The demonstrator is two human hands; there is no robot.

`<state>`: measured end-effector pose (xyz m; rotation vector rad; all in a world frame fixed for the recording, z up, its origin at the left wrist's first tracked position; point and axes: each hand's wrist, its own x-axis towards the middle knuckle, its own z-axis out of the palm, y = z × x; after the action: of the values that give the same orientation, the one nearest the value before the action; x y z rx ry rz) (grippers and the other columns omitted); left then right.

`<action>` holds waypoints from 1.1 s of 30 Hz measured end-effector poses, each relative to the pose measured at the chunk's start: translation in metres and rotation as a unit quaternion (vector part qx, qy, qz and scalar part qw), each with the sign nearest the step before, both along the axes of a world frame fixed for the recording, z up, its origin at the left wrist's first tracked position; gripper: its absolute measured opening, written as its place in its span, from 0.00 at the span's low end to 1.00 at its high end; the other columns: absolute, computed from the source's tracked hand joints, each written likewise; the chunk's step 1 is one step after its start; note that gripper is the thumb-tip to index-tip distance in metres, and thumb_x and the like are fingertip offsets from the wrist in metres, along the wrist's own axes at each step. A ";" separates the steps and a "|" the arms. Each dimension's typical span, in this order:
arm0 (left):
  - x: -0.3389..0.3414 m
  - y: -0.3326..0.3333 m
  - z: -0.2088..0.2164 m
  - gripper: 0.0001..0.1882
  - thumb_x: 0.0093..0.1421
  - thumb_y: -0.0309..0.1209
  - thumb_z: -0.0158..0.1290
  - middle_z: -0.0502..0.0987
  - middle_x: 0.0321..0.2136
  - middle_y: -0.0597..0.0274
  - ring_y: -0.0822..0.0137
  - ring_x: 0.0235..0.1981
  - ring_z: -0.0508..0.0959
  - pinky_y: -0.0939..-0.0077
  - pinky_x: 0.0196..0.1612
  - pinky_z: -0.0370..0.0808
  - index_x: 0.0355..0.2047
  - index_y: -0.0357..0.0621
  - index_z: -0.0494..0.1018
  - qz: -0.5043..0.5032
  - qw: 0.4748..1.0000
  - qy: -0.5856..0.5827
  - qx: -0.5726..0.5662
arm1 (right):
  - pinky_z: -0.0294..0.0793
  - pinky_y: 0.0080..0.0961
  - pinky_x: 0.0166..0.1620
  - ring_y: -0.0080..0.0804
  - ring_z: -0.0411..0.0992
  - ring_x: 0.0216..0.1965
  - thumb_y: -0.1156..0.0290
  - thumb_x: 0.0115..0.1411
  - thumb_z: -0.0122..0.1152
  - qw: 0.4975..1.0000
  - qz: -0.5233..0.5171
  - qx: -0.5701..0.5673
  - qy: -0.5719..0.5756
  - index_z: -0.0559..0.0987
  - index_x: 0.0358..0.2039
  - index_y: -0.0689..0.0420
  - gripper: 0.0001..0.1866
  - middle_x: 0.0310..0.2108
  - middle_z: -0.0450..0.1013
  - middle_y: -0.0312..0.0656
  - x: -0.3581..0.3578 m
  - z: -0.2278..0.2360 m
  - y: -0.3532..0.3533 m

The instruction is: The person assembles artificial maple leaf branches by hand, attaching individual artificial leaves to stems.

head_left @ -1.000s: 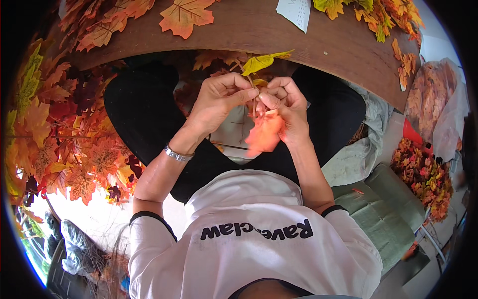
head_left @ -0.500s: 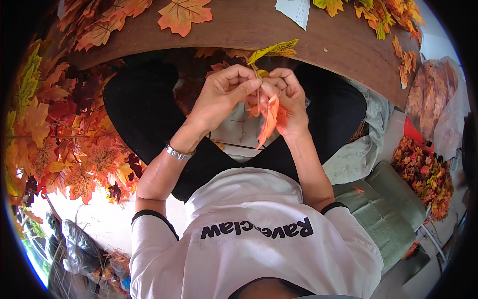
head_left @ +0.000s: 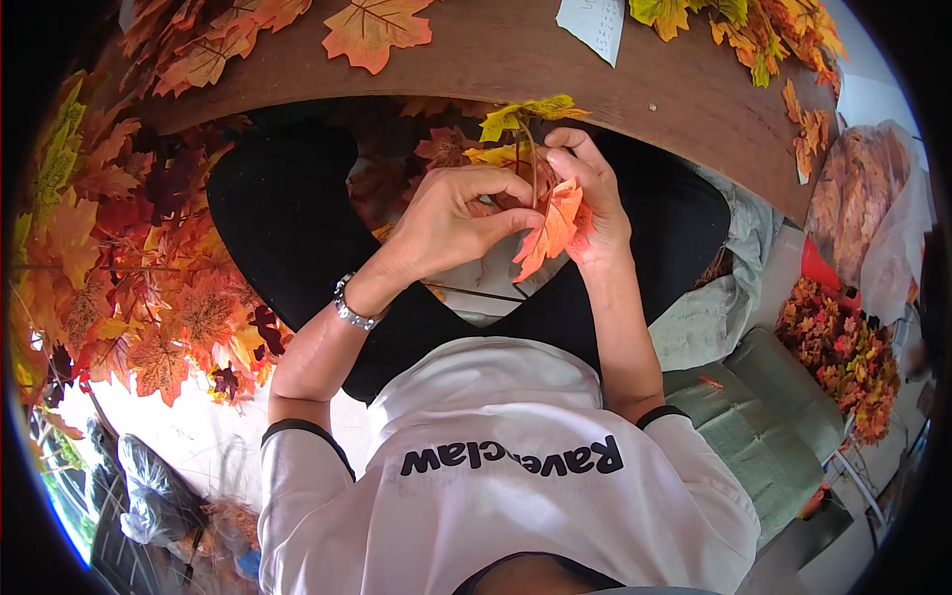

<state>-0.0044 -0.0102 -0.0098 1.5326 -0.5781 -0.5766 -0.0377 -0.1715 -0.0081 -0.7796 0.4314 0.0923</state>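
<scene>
Above my lap, both hands meet at a small sprig of artificial maple leaves. My left hand (head_left: 451,218) pinches it between thumb and forefinger, low on its brown stem (head_left: 534,164). My right hand (head_left: 602,203) is closed around the sprig from the other side; its upper fingers are bent and partly hide what lies between them. An orange leaf (head_left: 555,226) hangs down between the hands, in front of the right palm. At the top of the stem, a yellow-green leaf (head_left: 528,114) spreads out near the table's edge.
A brown table (head_left: 476,59) curves in front of me, bearing an orange leaf (head_left: 377,30), a paper slip (head_left: 593,28) and yellow leaves (head_left: 734,25). Heaped autumn leaves (head_left: 139,258) fill the left side. At right are a green padded seat (head_left: 744,426), a leaf bunch (head_left: 838,347) and a plastic bag (head_left: 863,198).
The sprig has turned more upright, showing more of its stem and yellow leaf. My left hand has slid down the stem toward the orange leaf; my right hand has shifted slightly right.
</scene>
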 end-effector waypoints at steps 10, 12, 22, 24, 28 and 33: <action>0.006 0.008 0.006 0.11 0.60 0.29 0.45 0.74 0.23 0.62 0.74 0.26 0.74 0.83 0.30 0.70 0.34 0.31 0.72 0.007 0.988 0.150 -0.033 | 0.68 0.15 0.34 0.21 0.68 0.29 0.85 0.46 0.57 0.972 0.142 -0.168 -0.084 0.69 0.36 0.63 0.15 0.29 0.69 0.40 -0.002 0.005 -0.027; 0.007 0.008 0.001 0.14 0.63 0.32 0.41 0.73 0.19 0.64 0.79 0.22 0.73 0.89 0.21 0.66 0.34 0.34 0.72 -0.012 0.980 0.182 -0.076 | 0.69 0.16 0.34 0.21 0.68 0.29 0.85 0.46 0.57 0.966 0.149 -0.191 -0.086 0.69 0.36 0.63 0.15 0.30 0.70 0.41 -0.002 0.005 -0.027; 0.017 0.016 0.000 0.14 0.62 0.35 0.43 0.72 0.16 0.60 0.74 0.14 0.73 0.88 0.15 0.64 0.34 0.34 0.70 -0.076 0.893 0.415 -0.155 | 0.70 0.17 0.34 0.23 0.70 0.32 0.81 0.49 0.54 0.947 0.131 -0.274 -0.108 0.71 0.40 0.65 0.15 0.35 0.73 0.46 -0.001 0.004 -0.025; 0.017 0.017 0.000 0.14 0.62 0.36 0.43 0.73 0.18 0.58 0.73 0.15 0.74 0.87 0.16 0.68 0.31 0.35 0.70 -0.045 0.882 0.446 -0.143 | 0.69 0.17 0.34 0.23 0.70 0.32 0.81 0.49 0.54 0.943 0.137 -0.282 -0.109 0.72 0.40 0.65 0.15 0.35 0.73 0.47 0.000 0.005 -0.027; 0.019 0.016 0.005 0.15 0.62 0.37 0.43 0.74 0.21 0.56 0.70 0.17 0.75 0.84 0.20 0.73 0.29 0.36 0.69 -0.076 0.883 0.438 -0.152 | 0.69 0.14 0.33 0.20 0.70 0.29 0.85 0.48 0.52 0.948 0.108 -0.283 -0.098 0.73 0.39 0.66 0.15 0.34 0.74 0.46 0.005 0.008 -0.031; 0.014 0.015 0.010 0.15 0.61 0.35 0.45 0.74 0.25 0.57 0.69 0.22 0.77 0.81 0.26 0.77 0.37 0.33 0.71 -0.058 0.917 0.373 -0.131 | 0.69 0.13 0.32 0.20 0.70 0.30 0.86 0.48 0.50 0.952 0.102 -0.274 -0.085 0.73 0.38 0.66 0.14 0.34 0.74 0.46 0.007 0.006 -0.029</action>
<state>0.0099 0.0051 0.0002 0.9210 -0.1389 -1.0616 -0.0308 -0.2010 -0.0021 -1.3704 0.2084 0.0978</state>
